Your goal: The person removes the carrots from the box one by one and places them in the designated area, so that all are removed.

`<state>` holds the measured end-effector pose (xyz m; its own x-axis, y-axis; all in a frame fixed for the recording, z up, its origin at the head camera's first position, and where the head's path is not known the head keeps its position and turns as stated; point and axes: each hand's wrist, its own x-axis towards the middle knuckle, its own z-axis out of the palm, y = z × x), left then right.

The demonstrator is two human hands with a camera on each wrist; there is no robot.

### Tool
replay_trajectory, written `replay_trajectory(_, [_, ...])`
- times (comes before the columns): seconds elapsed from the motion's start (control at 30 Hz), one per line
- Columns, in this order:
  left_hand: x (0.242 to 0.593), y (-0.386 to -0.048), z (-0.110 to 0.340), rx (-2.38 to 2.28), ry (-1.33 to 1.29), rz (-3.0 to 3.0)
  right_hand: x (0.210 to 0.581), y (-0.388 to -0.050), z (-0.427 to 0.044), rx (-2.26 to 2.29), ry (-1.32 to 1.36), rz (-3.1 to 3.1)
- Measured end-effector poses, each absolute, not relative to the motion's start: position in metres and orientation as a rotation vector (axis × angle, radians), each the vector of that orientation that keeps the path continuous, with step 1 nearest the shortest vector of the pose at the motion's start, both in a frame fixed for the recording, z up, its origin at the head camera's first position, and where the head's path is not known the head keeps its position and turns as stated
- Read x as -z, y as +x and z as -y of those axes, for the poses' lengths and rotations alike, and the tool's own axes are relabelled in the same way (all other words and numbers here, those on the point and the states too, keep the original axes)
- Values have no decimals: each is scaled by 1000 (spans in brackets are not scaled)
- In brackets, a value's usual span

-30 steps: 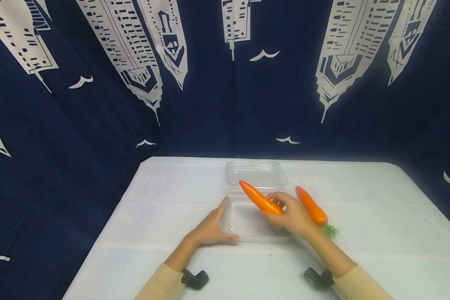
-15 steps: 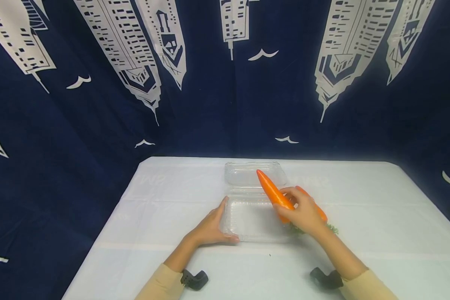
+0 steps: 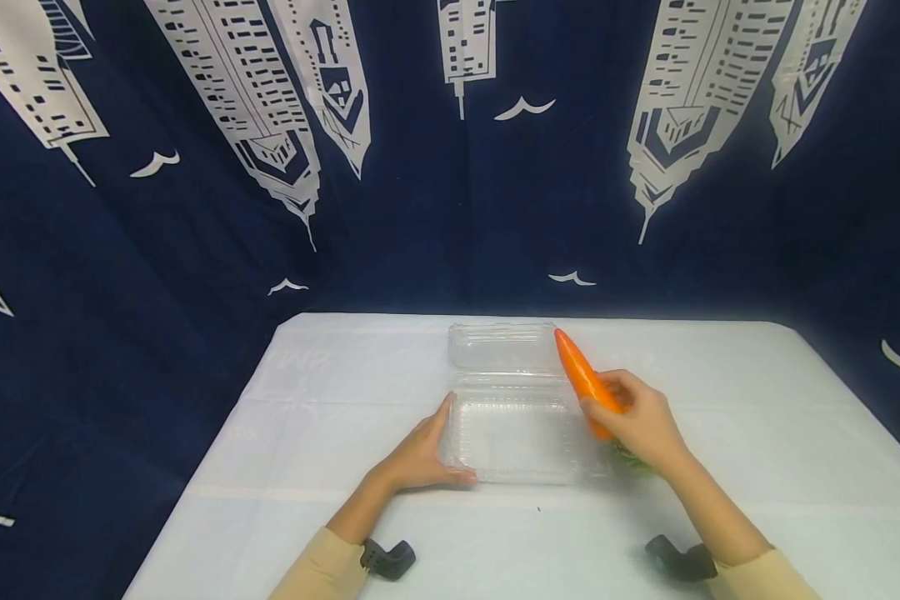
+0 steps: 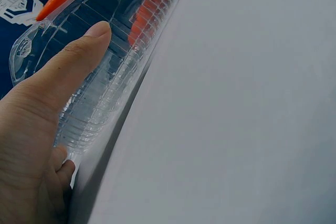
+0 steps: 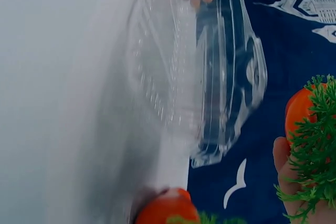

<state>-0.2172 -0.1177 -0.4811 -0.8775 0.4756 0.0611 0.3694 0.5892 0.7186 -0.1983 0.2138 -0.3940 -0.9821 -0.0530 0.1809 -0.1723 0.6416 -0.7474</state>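
Observation:
In the head view a clear plastic container [image 3: 521,446] sits on the white table with its lid [image 3: 504,346] laid open behind it. My left hand [image 3: 418,454] spans its left side, thumb [image 4: 73,64] along the front wall and fingers behind. Just off its right side, my right hand [image 3: 641,421] pinches an orange carrot [image 3: 581,367] between thumb and fingers, tip pointing up and away, leafy green top [image 5: 317,135] toward the wrist. A second carrot [image 5: 168,211] shows low in the right wrist view and through the container wall in the left wrist view; my right hand hides it from the head view.
The white table [image 3: 330,467] reaches out to both sides of the hands. A navy cloth [image 3: 435,208] printed with white buildings hangs behind it. Dark wrist devices [image 3: 390,560] sit below both hands.
My right hand has moved right with the carrot, from over the container to beyond its right side, and the carrot has turned more upright. The left hand stays put.

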Motion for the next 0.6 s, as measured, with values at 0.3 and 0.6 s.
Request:
replay_trajectory(0.3, [479, -216, 118, -1173, 717, -2678, 393, -195, -237, -1234, 73, 2726])
replay_trajectory(0.6, [480, -215, 118, -1183, 734, -2678, 395, -192, -260, -1206, 45, 2717])
